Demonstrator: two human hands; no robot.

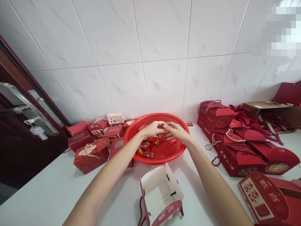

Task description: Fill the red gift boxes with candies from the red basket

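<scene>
Both hands are over a red plastic basket point(155, 162) that holds red-wrapped candies point(144, 146). The fingers of my left hand point(154, 129) are pinched round a small red item, probably a wrapped candy, near the fingertips of my right hand point(177, 133). My right hand has its fingers curved and apart, and whether it also touches the item is unclear. In front of the basket, between my forearms, an open red and white box point(160, 194) stands with its white inside showing and a dark red cord at its side.
Closed red gift boxes point(91, 155) stand left of the basket, and several more point(240, 150) are on the right. Behind those are red ribbons point(249, 121) and a cardboard box point(272, 110). A tiled wall rises behind; a door handle with keys point(36, 128) is at left.
</scene>
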